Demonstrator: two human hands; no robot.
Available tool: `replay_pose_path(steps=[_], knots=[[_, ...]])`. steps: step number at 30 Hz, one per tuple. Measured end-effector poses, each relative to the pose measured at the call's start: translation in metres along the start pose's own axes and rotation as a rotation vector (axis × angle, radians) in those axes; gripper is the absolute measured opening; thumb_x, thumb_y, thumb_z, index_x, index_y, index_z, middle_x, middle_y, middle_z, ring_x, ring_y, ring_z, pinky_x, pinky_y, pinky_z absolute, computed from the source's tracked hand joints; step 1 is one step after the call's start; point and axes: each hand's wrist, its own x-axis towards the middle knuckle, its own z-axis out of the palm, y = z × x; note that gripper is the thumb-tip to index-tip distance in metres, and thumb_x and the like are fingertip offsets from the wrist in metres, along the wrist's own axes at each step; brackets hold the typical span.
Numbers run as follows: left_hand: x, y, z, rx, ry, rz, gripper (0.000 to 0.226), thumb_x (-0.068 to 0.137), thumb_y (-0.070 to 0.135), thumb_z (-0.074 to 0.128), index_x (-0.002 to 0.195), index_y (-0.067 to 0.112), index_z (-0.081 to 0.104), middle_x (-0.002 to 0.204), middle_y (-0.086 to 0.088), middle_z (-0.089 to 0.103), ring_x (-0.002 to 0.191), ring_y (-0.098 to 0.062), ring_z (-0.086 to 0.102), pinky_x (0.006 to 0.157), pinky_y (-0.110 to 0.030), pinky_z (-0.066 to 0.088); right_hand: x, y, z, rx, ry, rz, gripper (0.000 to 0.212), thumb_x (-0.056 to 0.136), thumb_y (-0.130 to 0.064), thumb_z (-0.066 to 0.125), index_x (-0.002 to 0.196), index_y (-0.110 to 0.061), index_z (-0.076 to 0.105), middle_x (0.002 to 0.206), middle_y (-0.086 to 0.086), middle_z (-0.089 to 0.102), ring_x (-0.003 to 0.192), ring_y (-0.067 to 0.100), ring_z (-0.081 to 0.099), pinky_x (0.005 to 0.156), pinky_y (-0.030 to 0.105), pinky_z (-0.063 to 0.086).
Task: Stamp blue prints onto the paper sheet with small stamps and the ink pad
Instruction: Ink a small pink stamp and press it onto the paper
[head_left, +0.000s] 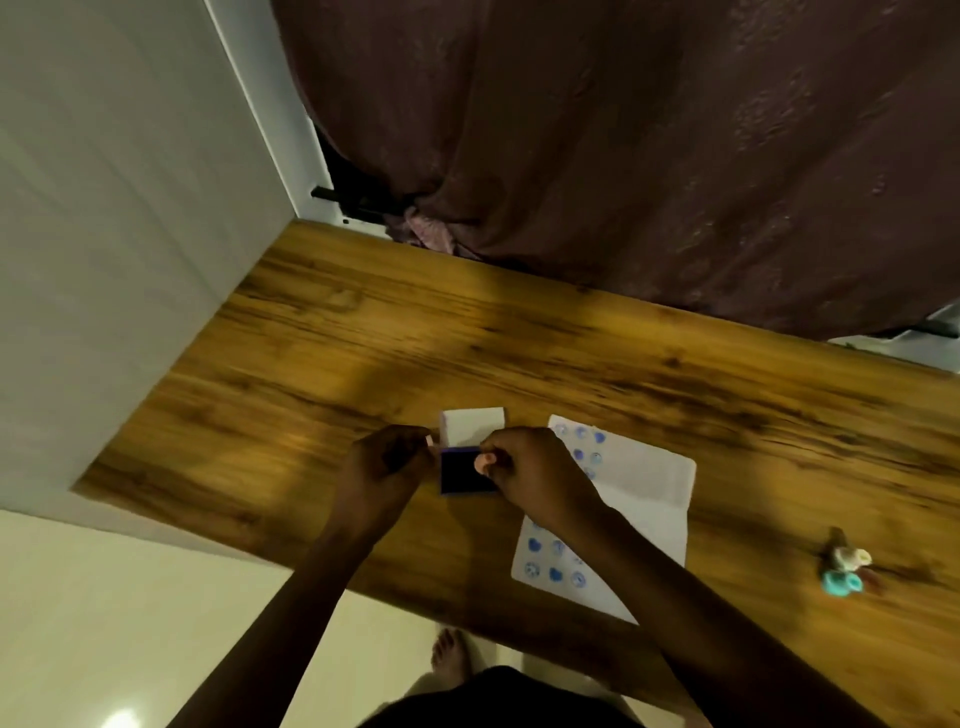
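While the ink pad (467, 470) lies open on the tabletop (363, 338) just left of the paper sheet (644, 483), the right hand (524, 467) pinches a small stamp (484, 462) over it; the left hand (389, 457) curls at its left edge, grip unclear.

One ink pad (467, 472), one paper sheet (647, 483), two hands.

This looks like a room in a home. A wood-grain bench (363, 332) stands against a heavy maroon curtain (623, 145) along its far edge, with a plain white wall (104, 234) at its left edge. Below the near edge, a bare foot (450, 656) rests on glossy cream floor tiles (104, 623).
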Motion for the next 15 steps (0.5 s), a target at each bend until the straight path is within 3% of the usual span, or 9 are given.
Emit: replay_pose_path(steps=[3, 7, 11, 15], knots=[[0.001, -0.005, -0.008, 0.012, 0.002, 0.008, 0.012, 0.091, 0.040, 0.074, 0.103, 0.041, 0.077, 0.100, 0.022, 0.080, 0.091, 0.004, 0.076, 0.070, -0.010, 0.057, 0.005, -0.003, 0.009, -0.059, -0.017, -0.001, 0.016, 0.098, -0.027, 0.064, 0.105, -0.019, 0.076, 0.105, 0.003, 0.077, 0.099, 0.019, 0.070, 0.085, 0.033, 0.056], [0.002, -0.011, -0.011, -0.017, -0.010, 0.000, 0.024, 0.088, 0.052, 0.073, 0.106, 0.037, 0.076, 0.103, 0.017, 0.081, 0.095, -0.002, 0.077, 0.073, -0.022, 0.064, 0.003, -0.005, 0.017, -0.104, -0.032, 0.013, 0.018, 0.099, -0.026, 0.063, 0.108, -0.019, 0.076, 0.114, 0.005, 0.076, 0.110, 0.022, 0.070, 0.091, 0.030, 0.053], [0.005, -0.016, -0.008, -0.034, -0.055, -0.025, 0.015, 0.095, 0.037, 0.072, 0.109, 0.033, 0.076, 0.106, 0.013, 0.081, 0.100, -0.005, 0.077, 0.079, -0.029, 0.066, 0.001, -0.004, 0.024, -0.154, -0.031, 0.011, 0.021, 0.101, -0.024, 0.061, 0.116, -0.018, 0.074, 0.125, 0.007, 0.073, 0.120, 0.024, 0.067, 0.103, 0.033, 0.053], [0.007, -0.014, -0.005, -0.054, -0.068, -0.054, 0.016, 0.096, 0.025, 0.072, 0.111, 0.028, 0.077, 0.107, 0.011, 0.081, 0.101, -0.007, 0.077, 0.082, -0.033, 0.065, 0.002, -0.006, 0.028, -0.212, -0.029, 0.013, 0.020, 0.100, -0.022, 0.062, 0.116, -0.018, 0.074, 0.123, 0.008, 0.074, 0.117, 0.025, 0.069, 0.100, 0.034, 0.054]])
